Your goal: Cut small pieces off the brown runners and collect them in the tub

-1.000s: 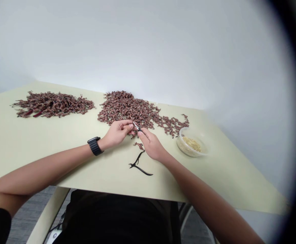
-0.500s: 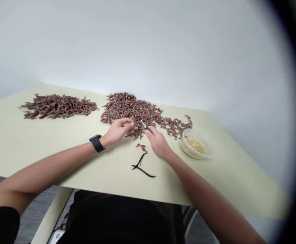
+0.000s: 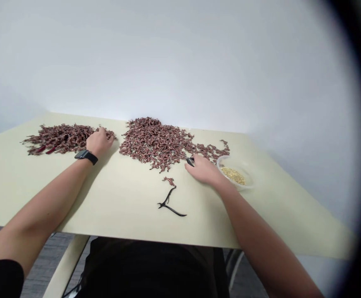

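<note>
Black nippers [image 3: 166,204] splayed near front edge of table [image 3: 118,207], single brown piece [image 3: 169,181] just beyond, yellow bits [image 3: 234,175] in clear bowl [image 3: 247,187] toward right edge, my right hand [image 3: 203,169] gripping black-handled tool [image 3: 190,162], my left hand [image 3: 99,142] at brown pile [image 3: 60,136] toward back left corner, fingertips hidden, I cannot tell its grip, larger pile [image 3: 154,140] along back edge.

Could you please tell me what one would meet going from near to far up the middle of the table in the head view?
Open black pliers → single reddish-brown piece → large middle pile of reddish-brown pieces → pale wall.
</note>
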Tool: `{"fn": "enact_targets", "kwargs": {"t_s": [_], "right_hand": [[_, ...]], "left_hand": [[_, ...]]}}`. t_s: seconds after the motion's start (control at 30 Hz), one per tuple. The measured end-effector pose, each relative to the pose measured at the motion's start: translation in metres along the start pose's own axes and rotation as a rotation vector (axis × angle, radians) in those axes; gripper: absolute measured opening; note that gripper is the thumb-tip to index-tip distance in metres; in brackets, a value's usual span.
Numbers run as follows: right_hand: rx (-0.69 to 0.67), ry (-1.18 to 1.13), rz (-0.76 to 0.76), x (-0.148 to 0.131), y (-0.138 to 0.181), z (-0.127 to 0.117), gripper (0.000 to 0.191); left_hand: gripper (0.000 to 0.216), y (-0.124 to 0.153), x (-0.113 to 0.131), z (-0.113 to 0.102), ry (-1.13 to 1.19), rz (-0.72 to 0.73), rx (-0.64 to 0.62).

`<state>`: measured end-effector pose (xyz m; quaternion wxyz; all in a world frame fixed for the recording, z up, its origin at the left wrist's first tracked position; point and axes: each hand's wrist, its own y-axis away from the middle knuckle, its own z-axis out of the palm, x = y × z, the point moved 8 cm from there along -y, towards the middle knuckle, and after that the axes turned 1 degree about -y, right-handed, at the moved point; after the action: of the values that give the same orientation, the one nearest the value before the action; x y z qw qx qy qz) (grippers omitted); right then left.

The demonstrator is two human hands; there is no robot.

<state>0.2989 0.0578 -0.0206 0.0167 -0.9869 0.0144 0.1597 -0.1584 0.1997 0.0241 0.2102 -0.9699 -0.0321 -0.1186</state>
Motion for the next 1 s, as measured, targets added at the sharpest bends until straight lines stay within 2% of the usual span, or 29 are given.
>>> {"fn": "enact_targets", "kwargs": {"t_s": [0.07, 0.27, 0.37, 0.47, 0.57, 0.67, 0.87, 1.0], "right_hand": [[-0.038, 0.073, -0.008, 0.004, 0.001, 0.005, 0.059], [-0.006, 0.136, 0.009, -0.006, 0.010, 0.016, 0.071], [0.076, 0.159, 0.046, -0.015, 0.015, 0.018, 0.072], [0.136, 0.169, 0.056, -0.023, 0.019, 0.020, 0.073], [0.139, 0.177, 0.048, -0.029, 0.021, 0.021, 0.079], [0.120, 0.185, 0.059, -0.030, 0.021, 0.022, 0.083], [0.059, 0.233, 0.087, -0.032, 0.024, 0.022, 0.092], [0.031, 0.217, 0.053, -0.046, 0.033, 0.015, 0.106]], "left_hand": [[0.053, 0.011, 0.025, 0.000, 0.049, 0.077, 0.006], [0.036, 0.073, 0.137, 0.008, 0.392, 0.653, -0.124], [0.038, 0.098, 0.163, 0.011, 0.445, 0.797, -0.165], [0.041, 0.109, 0.174, 0.017, 0.451, 0.853, -0.261], [0.042, 0.110, 0.175, 0.025, 0.423, 0.871, -0.330], [0.039, 0.109, 0.173, 0.027, 0.408, 0.899, -0.313], [0.028, 0.111, 0.174, 0.026, 0.427, 0.989, -0.200], [0.023, 0.111, 0.174, 0.027, 0.421, 0.997, -0.181]]}}
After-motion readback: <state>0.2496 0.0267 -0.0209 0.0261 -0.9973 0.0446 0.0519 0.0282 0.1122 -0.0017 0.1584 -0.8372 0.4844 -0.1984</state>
